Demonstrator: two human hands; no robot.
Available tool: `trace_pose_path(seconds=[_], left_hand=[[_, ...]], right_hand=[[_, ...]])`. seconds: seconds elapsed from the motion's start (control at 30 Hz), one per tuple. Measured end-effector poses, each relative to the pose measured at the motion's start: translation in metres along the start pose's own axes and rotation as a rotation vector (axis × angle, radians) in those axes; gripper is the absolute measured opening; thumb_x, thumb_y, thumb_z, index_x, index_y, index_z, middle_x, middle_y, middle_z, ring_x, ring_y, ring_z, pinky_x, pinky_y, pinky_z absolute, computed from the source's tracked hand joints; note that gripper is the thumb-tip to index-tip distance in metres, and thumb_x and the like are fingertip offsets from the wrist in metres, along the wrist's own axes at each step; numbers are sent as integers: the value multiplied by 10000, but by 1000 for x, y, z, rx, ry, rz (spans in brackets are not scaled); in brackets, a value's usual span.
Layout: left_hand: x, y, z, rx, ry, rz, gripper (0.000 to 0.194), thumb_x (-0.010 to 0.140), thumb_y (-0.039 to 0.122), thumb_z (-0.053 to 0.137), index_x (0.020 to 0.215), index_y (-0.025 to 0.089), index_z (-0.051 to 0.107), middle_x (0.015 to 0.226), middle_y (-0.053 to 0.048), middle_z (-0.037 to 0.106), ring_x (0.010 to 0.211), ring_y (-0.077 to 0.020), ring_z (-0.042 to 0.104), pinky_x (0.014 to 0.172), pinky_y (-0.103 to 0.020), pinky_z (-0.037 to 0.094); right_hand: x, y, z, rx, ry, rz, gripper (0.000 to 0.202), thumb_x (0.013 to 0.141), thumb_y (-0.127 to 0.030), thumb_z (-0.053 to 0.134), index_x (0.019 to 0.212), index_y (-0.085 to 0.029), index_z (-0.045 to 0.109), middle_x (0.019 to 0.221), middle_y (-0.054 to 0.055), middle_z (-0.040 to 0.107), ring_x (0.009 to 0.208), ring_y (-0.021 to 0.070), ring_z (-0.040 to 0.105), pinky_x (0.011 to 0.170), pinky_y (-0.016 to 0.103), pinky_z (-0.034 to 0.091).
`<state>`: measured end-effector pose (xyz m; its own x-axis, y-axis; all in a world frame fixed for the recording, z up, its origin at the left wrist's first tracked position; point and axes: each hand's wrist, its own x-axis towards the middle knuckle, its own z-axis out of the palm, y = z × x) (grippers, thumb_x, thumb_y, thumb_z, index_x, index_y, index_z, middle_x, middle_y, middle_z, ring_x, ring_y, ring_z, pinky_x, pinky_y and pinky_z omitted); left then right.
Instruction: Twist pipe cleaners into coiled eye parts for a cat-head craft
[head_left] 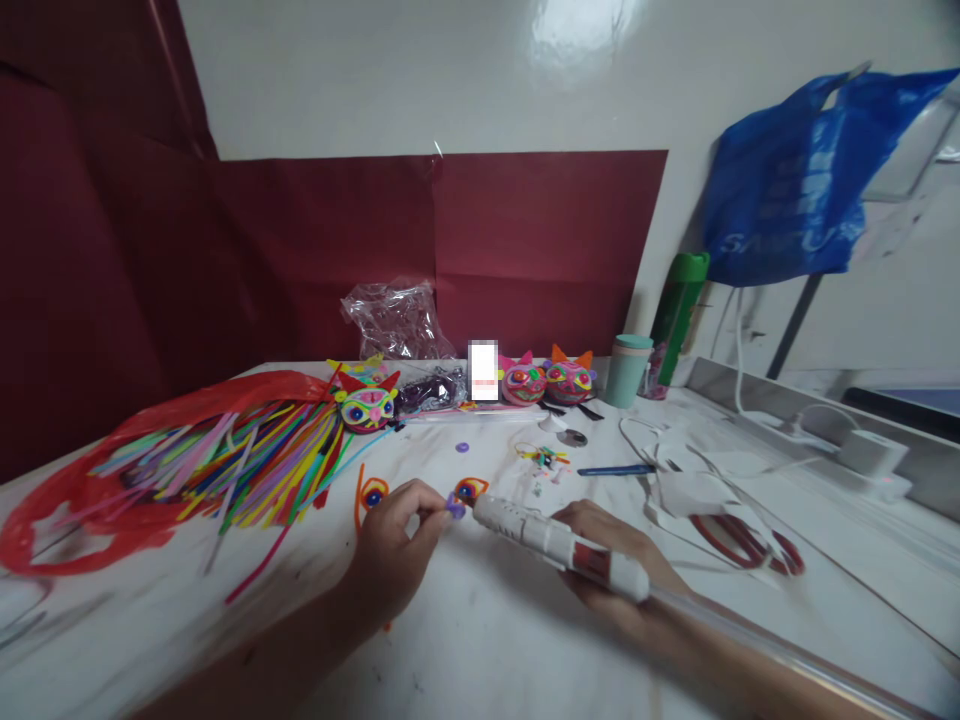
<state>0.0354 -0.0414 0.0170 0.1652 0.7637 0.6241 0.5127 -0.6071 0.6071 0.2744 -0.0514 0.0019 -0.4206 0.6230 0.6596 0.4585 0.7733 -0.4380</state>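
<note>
My left hand (401, 545) pinches a small purple coil (455, 507) between thumb and fingertips. Wrapped round a white hot glue gun (540, 535) is my right hand (615, 555). The gun's nozzle points left at the purple coil, close to it; whether they touch I cannot tell. A clear glue stick (757, 635) runs out of the gun's back end. Just beyond the hands lie two eye shapes in orange and blue, a left eye piece (373, 495) and a right eye piece (471, 487). Another purple coil (463, 447) lies farther back on the table.
Colourful pipe cleaners (225, 460) spread over a red plastic bag (60, 560) at left. Decorated animal heads (367, 408) stand along the back. A blue pen (615, 470), white cables (660, 490), a green cup (628, 372) and a power strip (840, 465) are at right.
</note>
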Motion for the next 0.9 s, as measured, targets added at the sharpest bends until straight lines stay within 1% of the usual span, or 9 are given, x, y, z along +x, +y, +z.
trace_pose_path(seconds=[0.13, 0.3, 0.4, 0.57, 0.73, 0.8, 0.9], left_hand=[[0, 0, 0, -14, -15, -19, 126, 764, 166, 500, 644, 169, 537, 627, 9, 551, 622, -126, 534, 606, -233, 417], [1, 0, 0, -15, -18, -29, 132, 766, 177, 501, 640, 167, 536, 629, 8, 553, 623, -128, 536, 606, -237, 419], [0, 0, 1, -8, -7, -13, 124, 756, 162, 506, 635, 171, 530, 619, 16, 546, 612, -122, 530, 599, -232, 415], [-1, 0, 1, -22, -28, -14, 132, 761, 174, 497, 632, 173, 523, 619, 11, 545, 613, -125, 528, 597, -240, 416], [0, 0, 1, -21, -23, -11, 127, 764, 174, 497, 641, 174, 527, 628, 5, 550, 622, -129, 530, 600, -244, 417], [-1, -1, 1, -26, -22, -14, 131, 769, 175, 498, 641, 174, 526, 634, 3, 553, 627, -128, 531, 604, -243, 419], [-1, -2, 1, -27, -17, -18, 128, 764, 161, 499, 640, 172, 526, 632, 7, 549, 626, -125, 532, 603, -238, 420]], right_hand=[[0, 4, 3, -19, 25, -49, 128, 666, -120, 498, 765, -197, 527, 708, 42, 592, 649, 177, 547, 571, 289, 418], [-1, 7, 5, -38, 47, -66, 142, 675, -105, 499, 782, -193, 528, 711, 45, 594, 660, 172, 555, 577, 280, 426], [-1, 6, 4, -36, 25, -79, 138, 667, -117, 504, 775, -202, 519, 721, 37, 598, 666, 167, 554, 578, 271, 425], [1, 2, 1, -56, 2, -43, 129, 685, -127, 487, 778, -211, 514, 708, 22, 587, 653, 154, 540, 580, 258, 418], [1, 0, -1, -57, -8, -35, 104, 694, -134, 489, 761, -212, 506, 721, 24, 593, 670, 157, 543, 585, 257, 424], [1, -1, -2, -48, -24, -15, 87, 702, -140, 494, 748, -212, 504, 739, 28, 600, 684, 159, 548, 590, 256, 429], [1, -1, -4, -41, -58, -23, 109, 695, -134, 504, 770, -213, 509, 745, 26, 600, 693, 162, 550, 598, 258, 429]])
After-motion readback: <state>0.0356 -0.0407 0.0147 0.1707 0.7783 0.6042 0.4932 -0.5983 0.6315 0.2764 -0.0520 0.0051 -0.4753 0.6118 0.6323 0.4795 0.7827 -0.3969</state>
